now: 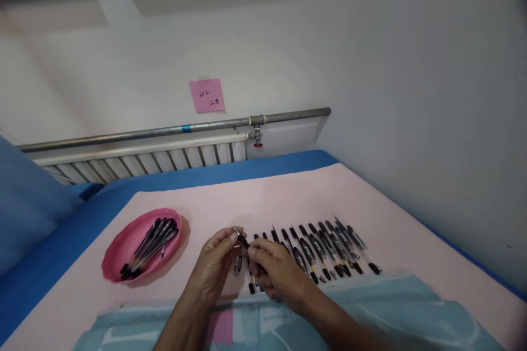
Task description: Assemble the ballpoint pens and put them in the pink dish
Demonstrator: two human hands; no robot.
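Note:
My left hand (216,266) and my right hand (280,274) meet over a pink sheet (288,197), both pinched on one black pen (242,240) that points up and to the left. The left fingers grip its tip end and the right fingers hold its barrel. Just right of my hands a row of several black pens (325,247) lies side by side on the sheet. A few more pens lie partly hidden under my hands. At the left, a pink dish (123,241) holds a pile of several black pens (150,247).
A blue cover (74,230) lies under the pink sheet. A light blue-green cloth (370,312) covers the near edge. Behind stand a white radiator (144,162), a metal pipe (173,130) with a red valve, and a pink sticky note (206,95) on the wall.

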